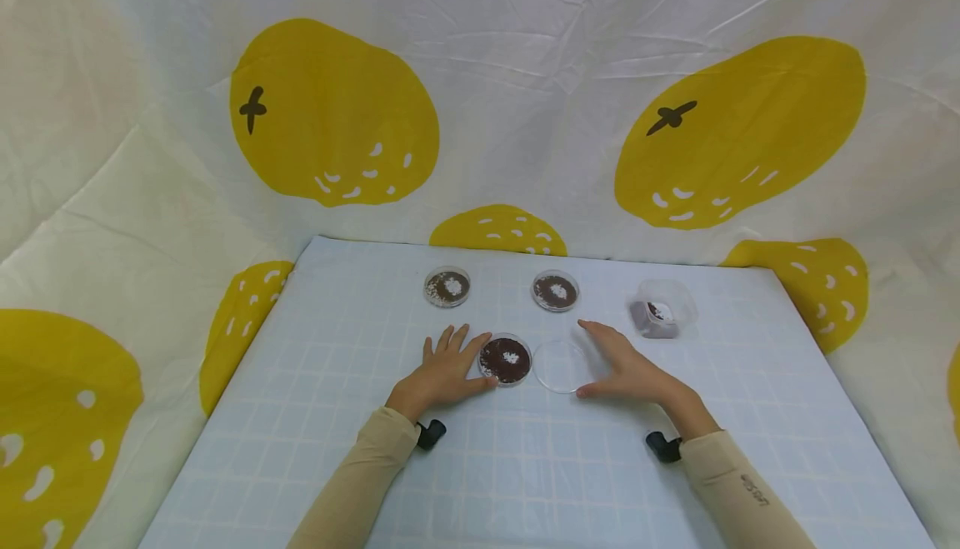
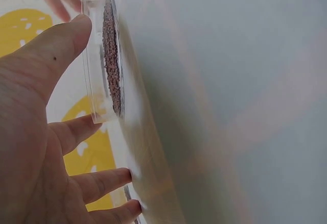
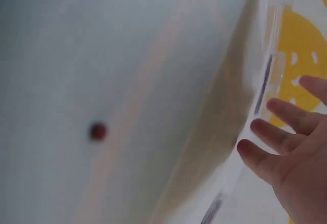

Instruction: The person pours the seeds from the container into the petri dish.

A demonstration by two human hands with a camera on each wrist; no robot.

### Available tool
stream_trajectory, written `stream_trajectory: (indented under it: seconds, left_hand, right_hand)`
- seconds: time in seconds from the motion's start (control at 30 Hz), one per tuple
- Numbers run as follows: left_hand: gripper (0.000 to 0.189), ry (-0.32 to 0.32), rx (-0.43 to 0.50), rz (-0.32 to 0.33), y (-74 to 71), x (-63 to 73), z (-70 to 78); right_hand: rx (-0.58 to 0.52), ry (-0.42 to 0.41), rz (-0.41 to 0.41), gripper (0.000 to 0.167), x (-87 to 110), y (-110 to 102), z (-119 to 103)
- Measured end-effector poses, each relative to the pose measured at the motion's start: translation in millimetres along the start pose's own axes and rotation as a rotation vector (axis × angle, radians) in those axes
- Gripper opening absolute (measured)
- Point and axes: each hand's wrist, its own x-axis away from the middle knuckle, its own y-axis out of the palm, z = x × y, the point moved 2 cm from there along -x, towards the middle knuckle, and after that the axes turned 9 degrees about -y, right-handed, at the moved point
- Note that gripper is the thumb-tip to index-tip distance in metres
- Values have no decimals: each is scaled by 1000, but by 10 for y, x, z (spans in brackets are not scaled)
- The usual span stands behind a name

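Note:
My left hand [image 1: 442, 376] holds a clear petri dish [image 1: 504, 362] by its rim, thumb on one side and index finger on the other; the other fingers spread over the cloth. Dark brown granules fill that dish, with white bits near the middle. Just to its right lies a clear round lid [image 1: 558, 367] with nothing visible in it. Around the lid's right side my right hand [image 1: 628, 372] is spread, its thumb near the lower rim and its index finger apart from the upper rim. In the right wrist view, several extended fingers [image 3: 271, 157] grip nothing.
Two more petri dishes [image 1: 447, 286] with brown granules and white bits stand at the back. A clear plastic tub [image 1: 663, 311] holding a small container is at the back right. A small dark red speck [image 3: 98, 131] shows on the pale checked cloth [image 1: 525, 482].

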Motion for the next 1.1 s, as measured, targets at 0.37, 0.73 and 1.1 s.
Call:
stream_trajectory:
  seconds: [0.37, 0.73, 1.1]
  left_hand:
    - [80, -2, 3, -3, -9, 0, -2]
    - [81, 5, 9, 1, -6, 2, -10]
    - [81, -1, 4, -4, -11, 8, 4]
  right_hand:
    - [159, 24, -79, 105, -48, 113, -50]
    - [231, 52, -109, 99, -77, 135, -94]
    - [257, 43, -102, 94, -99, 119, -133]
